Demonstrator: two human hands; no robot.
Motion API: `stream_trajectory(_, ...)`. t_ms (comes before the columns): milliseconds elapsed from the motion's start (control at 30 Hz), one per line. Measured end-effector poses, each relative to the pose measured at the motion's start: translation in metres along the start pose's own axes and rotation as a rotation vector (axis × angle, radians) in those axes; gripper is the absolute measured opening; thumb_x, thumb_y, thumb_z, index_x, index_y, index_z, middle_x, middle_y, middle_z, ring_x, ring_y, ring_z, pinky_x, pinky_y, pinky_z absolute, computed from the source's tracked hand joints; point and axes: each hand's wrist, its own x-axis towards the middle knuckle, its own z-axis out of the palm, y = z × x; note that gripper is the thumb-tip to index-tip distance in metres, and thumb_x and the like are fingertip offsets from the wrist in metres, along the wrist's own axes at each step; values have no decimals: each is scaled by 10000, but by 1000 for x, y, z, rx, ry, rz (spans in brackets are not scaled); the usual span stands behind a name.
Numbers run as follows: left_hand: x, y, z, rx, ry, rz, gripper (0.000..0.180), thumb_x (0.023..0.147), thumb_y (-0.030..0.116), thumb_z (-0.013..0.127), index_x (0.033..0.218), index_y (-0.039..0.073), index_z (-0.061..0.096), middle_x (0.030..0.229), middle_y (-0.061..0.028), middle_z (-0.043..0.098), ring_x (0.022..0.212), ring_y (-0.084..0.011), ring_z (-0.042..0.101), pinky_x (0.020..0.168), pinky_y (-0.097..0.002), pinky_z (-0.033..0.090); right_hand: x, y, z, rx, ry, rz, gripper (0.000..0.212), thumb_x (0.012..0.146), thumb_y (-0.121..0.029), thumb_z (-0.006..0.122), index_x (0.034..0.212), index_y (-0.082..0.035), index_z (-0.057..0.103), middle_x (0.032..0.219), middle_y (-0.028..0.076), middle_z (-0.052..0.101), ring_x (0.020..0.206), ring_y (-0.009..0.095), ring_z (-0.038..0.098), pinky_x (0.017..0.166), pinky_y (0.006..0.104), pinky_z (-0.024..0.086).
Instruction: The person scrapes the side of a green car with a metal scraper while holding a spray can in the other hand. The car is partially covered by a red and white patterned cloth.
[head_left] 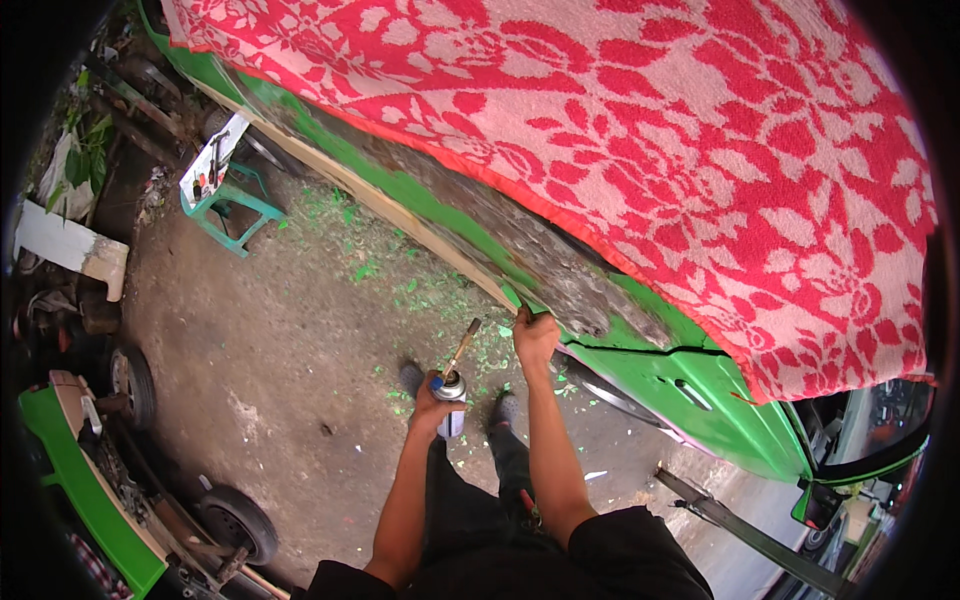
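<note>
My left hand (432,408) is wrapped round a blow torch (452,388), a canister with a blue knob and a brass-coloured nozzle tube pointing up and away. Beside the green car body (470,222), my right hand (537,338) is closed in a pinch at the lower edge of the side panel. What its fingers hold, if anything, is too small to make out. Green paint is gone from a long patch (545,262) of the panel, leaving a rough grey-brown surface. A beige strip (390,208) runs along the panel's lower edge.
A red and pink floral blanket (640,150) drapes over the car. Green paint flakes (365,270) litter the concrete floor. A teal plastic stool (235,212) carries tools on a white board. Wheels (238,522) and a green car part (95,490) lie at left; a long metal bar (750,535) at right.
</note>
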Motion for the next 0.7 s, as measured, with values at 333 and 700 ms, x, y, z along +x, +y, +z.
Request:
stream_trajectory(333, -2, 7, -6, 17, -40, 18, 604, 528, -71, 777, 1036, 97, 496, 917, -12, 595, 862, -157, 593, 768, -326, 481, -6, 5, 8, 54, 19, -79, 303, 791, -166, 675, 643, 76, 570, 645, 278, 588, 622, 428, 620, 579, 461, 463)
stream_trajectory(700, -21, -3, -8, 57, 6, 40, 642, 543, -23, 781, 1109, 99, 503, 943, -9, 611, 872, -168, 601, 717, -317, 473, -4, -7, 18, 50, -66, 32, 235, 773, -133, 672, 784, 90, 601, 748, 295, 615, 708, 472, 616, 643, 502, 482)
